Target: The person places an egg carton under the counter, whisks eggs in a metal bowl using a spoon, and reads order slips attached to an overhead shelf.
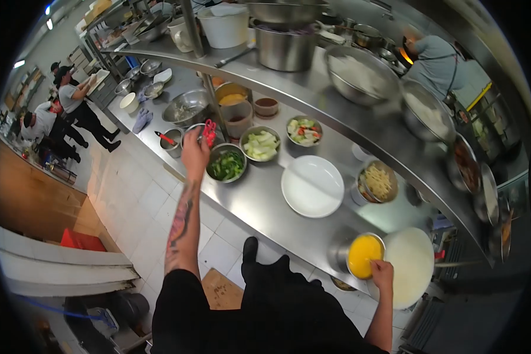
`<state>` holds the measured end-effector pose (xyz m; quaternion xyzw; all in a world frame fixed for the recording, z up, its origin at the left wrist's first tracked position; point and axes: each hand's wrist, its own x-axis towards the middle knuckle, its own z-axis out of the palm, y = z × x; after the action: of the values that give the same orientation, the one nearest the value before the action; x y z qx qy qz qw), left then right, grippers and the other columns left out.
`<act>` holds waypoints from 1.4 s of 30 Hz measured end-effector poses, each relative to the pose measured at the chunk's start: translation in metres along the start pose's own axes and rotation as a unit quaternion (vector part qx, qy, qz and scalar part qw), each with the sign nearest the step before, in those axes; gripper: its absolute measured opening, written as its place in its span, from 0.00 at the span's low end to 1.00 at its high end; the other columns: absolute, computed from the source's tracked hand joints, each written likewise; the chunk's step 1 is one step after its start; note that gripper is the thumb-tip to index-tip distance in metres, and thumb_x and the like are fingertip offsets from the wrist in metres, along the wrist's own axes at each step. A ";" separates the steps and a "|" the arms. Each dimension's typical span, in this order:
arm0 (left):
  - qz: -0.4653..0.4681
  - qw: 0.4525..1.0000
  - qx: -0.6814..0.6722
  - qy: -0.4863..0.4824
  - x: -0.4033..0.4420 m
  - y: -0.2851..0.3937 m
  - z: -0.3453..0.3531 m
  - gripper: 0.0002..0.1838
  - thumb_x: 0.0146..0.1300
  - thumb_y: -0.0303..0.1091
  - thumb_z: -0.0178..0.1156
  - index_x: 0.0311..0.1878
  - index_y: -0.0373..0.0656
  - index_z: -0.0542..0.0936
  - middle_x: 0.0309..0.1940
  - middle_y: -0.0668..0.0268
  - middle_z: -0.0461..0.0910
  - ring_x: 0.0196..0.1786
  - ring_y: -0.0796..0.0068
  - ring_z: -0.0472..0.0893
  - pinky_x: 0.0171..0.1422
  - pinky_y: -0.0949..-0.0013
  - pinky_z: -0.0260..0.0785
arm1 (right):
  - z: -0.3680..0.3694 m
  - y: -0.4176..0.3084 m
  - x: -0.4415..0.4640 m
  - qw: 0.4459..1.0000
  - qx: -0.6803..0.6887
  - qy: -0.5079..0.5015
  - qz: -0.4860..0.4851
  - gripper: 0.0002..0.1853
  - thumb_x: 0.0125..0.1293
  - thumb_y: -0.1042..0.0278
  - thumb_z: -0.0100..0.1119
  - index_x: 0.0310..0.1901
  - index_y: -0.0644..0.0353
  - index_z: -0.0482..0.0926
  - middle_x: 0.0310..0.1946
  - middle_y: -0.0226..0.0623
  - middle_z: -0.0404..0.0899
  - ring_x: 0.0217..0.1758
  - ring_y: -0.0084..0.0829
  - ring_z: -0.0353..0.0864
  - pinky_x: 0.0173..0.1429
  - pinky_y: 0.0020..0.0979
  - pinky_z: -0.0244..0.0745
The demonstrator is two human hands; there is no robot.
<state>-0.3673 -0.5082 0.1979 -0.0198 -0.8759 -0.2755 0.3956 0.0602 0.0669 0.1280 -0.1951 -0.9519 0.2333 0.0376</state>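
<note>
Left hand [196, 151], fingers closed on red utensil [209, 133]; right hand [382, 272], curled, grip unclear, at near-right yellow-filled pot [340, 255], best kept level.

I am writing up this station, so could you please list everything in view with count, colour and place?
Long steel counter: 1, silver, centre
Round white plate: 1, white, on the counter
Round metal bowls of chopped vegetables: 3, green, pale green, mixed with red, beyond plate
Metal container of pale-yellow pieces: 1, silver, right of plate
Metal container of yellow liquid: 1, silver, near right
Large round white tub: 1, white, far right
Red looped object: 1, red, at left fingers
Metal pots and bowls: several, silver, on upper shelf
Co-workers: at least three, grey or white tops, background
Smaller background items: too blurred to count
Left hand: 1, bare, near green vegetables
Right hand: 1, bare, beside yellow liquid
</note>
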 end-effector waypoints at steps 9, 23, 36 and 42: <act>0.093 0.930 0.232 -0.268 0.118 -0.178 0.085 0.07 0.64 0.35 0.59 0.41 0.44 0.82 0.43 0.60 0.81 0.49 0.52 0.80 0.48 0.53 0.77 | -0.010 -0.052 -0.003 0.983 0.053 0.009 0.178 0.09 0.64 0.71 0.63 0.37 0.69 0.86 0.28 0.42 0.87 0.33 0.27 0.85 0.41 0.27 0.78; 0.085 0.964 0.174 -0.185 0.230 -0.295 0.174 0.15 0.66 0.34 0.57 0.53 0.43 0.81 0.46 0.53 0.83 0.50 0.49 0.80 0.54 0.53 0.74 | 0.000 -0.051 0.011 0.983 0.006 0.051 0.178 0.07 0.63 0.72 0.64 0.36 0.68 0.86 0.25 0.44 0.85 0.28 0.30 0.84 0.37 0.29 0.77; -0.184 0.936 -0.275 -0.118 -0.057 -0.030 -0.046 0.14 0.74 0.35 0.58 0.54 0.35 0.82 0.39 0.68 0.86 0.36 0.84 0.77 0.41 0.77 0.70 | -0.007 -0.022 0.011 1.000 -0.017 -0.002 -0.012 0.10 0.64 0.68 0.62 0.32 0.68 0.84 0.22 0.47 0.82 0.25 0.34 0.83 0.32 0.34 0.74; -0.121 0.796 -0.443 -0.394 -0.271 0.230 -0.082 0.20 0.70 0.40 0.60 0.60 0.40 0.77 0.57 0.57 0.79 0.54 0.65 0.80 0.58 0.62 0.74 | -0.011 0.016 0.012 0.998 0.011 -0.032 -0.054 0.11 0.62 0.64 0.63 0.32 0.65 0.85 0.24 0.48 0.83 0.26 0.42 0.83 0.35 0.35 0.76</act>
<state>-0.0678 -0.3042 0.1585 -0.1932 -0.7335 -0.6476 -0.0719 0.0562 0.0896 0.1298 -0.1353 -0.9591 0.2478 0.0219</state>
